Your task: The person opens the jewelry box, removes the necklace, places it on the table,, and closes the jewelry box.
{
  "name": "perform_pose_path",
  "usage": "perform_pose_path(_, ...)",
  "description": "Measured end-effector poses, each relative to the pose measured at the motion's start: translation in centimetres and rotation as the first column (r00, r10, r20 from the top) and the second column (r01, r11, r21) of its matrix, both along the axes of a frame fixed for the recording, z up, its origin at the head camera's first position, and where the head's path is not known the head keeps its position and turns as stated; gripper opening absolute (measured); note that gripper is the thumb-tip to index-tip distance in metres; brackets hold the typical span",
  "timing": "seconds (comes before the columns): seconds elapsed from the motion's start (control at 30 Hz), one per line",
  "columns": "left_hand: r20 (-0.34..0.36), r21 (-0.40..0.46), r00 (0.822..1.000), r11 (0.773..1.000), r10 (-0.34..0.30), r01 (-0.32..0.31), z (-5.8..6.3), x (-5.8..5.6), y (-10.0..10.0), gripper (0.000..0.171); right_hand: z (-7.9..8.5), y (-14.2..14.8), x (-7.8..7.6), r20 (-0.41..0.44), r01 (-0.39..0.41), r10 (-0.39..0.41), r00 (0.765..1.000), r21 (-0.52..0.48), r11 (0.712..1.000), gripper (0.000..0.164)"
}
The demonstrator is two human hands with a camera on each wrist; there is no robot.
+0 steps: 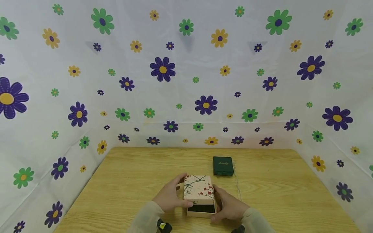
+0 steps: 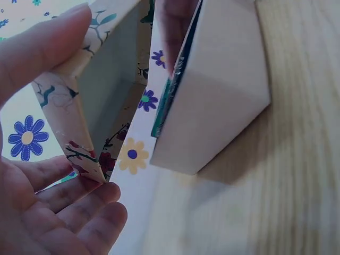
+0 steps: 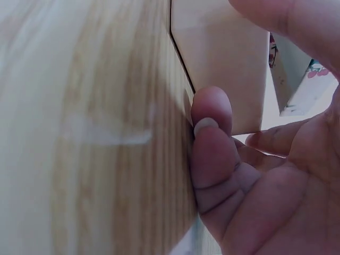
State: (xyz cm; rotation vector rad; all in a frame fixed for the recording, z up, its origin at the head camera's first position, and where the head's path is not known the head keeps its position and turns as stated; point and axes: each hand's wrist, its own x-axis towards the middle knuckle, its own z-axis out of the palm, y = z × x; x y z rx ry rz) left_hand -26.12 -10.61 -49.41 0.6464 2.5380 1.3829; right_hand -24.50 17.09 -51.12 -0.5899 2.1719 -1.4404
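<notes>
A cream lid printed with red blossoms and green twigs is raised above its plain pale box base. My left hand grips the lid between thumb and fingers; in the left wrist view the hollow underside of the lid faces the base, with a gap between them. Dark green material shows inside the base. My right hand holds the base at its right side. The right wrist view shows its thumb and fingers around the base wall, with the lower fingers resting on the table.
A small dark green case with gold lettering lies behind the box, to the right. A thin pale cord trails from it toward the front. The wooden table is bordered by white cloth walls printed with flowers.
</notes>
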Motion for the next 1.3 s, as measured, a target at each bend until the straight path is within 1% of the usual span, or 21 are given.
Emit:
perform_pose_path(0.1, -0.011, 0.007, 1.0, 1.0, 0.022, -0.022, 0.3, -0.1, -0.4, 0.11, 0.1, 0.0, 0.0, 0.0, 0.016, -0.016, 1.0, 0.031, 0.999, 0.119)
perform_pose_path(0.27, -0.016, 0.023, 0.997, 0.997, 0.07, -0.07, 0.8, -0.2, -1.1, 0.112, 0.1, 0.0, 0.1, -0.008, 0.028, -0.027, 1.0, 0.043, 0.999, 0.12)
perform_pose_path(0.3, -0.025, 0.028, 0.997, 0.997, 0.073, -0.073, 0.9, -0.3, -1.3, 0.112, 0.1, 0.0, 0.1, -0.011, 0.028, -0.028, 1.0, 0.046, 0.999, 0.12)
perform_pose_path(0.4, -0.043, 0.024, 0.993, 0.994, 0.109, -0.108, 1.0, -0.2, -1.7, 0.114, 0.0, 0.0, 0.1, -0.018, 0.031, -0.03, 0.999, 0.058, 0.998, 0.119)
perform_pose_path(0.5, -0.066, 0.005, 0.984, 0.986, 0.165, -0.165, 1.0, -0.3, -2.3, 0.115, 0.0, 0.0, 0.1, -0.027, 0.025, -0.024, 0.999, 0.059, 0.998, 0.117)
perform_pose_path(0.6, -0.065, -0.015, 0.97, 0.972, 0.232, -0.234, 0.9, -0.5, -3.0, 0.116, -0.1, 0.1, 0.2, -0.038, 0.015, -0.013, 0.999, 0.054, 0.998, 0.115)
perform_pose_path(0.77, -0.078, -0.012, 0.951, 0.953, 0.3, -0.302, 0.5, -1.0, -4.5, 0.113, -0.1, 0.1, 0.2, -0.053, 0.001, 0.002, 0.999, 0.049, 0.999, 0.113)
perform_pose_path(0.87, -0.091, -0.03, 0.942, 0.945, 0.323, -0.327, 0.3, -1.2, -5.4, 0.113, -0.1, 0.2, 0.2, -0.059, -0.004, 0.007, 0.998, 0.05, 0.999, 0.112)
perform_pose_path(1.03, -0.101, -0.087, 0.932, 0.93, 0.349, -0.357, 0.0, -1.5, -6.6, 0.119, -0.1, 0.3, 0.2, -0.045, -0.008, 0.01, 0.999, 0.043, 0.999, 0.112)
perform_pose_path(1.3, -0.094, -0.11, 0.928, 0.922, 0.362, -0.371, -0.1, -1.9, -7.9, 0.122, -0.1, 0.3, 0.1, -0.034, -0.009, 0.01, 0.999, 0.039, 0.999, 0.112)
